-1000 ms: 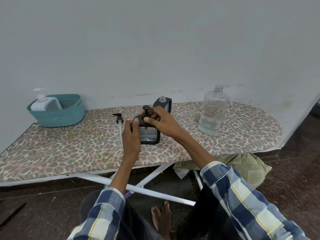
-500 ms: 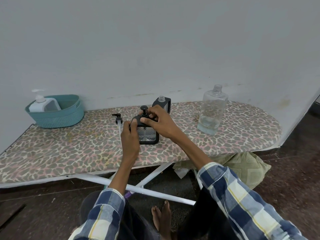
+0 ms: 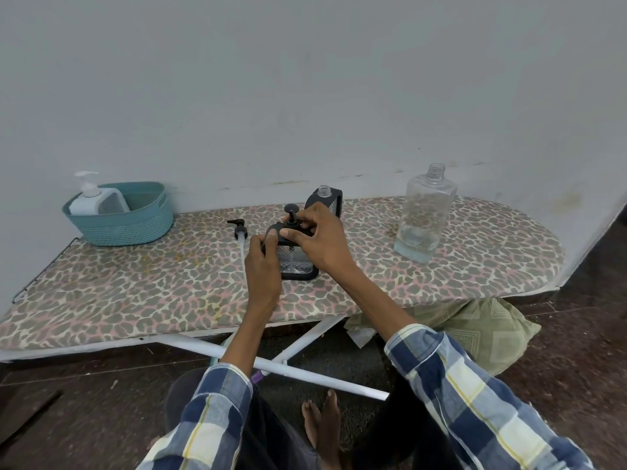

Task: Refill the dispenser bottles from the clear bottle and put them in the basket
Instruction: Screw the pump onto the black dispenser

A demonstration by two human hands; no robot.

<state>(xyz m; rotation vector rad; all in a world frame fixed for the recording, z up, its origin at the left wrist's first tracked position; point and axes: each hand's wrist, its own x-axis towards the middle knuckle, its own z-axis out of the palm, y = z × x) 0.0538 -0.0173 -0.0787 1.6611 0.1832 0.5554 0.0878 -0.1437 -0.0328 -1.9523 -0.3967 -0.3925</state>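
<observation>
Loose pump lies left of the held dispenser; clear bottle stands right.

Bench covered in matt printed cloth, leopard pattern, on painted white metal legs. Clear bottle of glossy transparent plastic. Black dispenser bottle framed in matt black plastic with ribbed clear panels. Basket teal, ribbed, woven-look. Wall matt, scuffed.

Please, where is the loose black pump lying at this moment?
The loose black pump lies on the ironing board, just left of the left hand, between the teal basket and the black dispenser bottle.
</observation>
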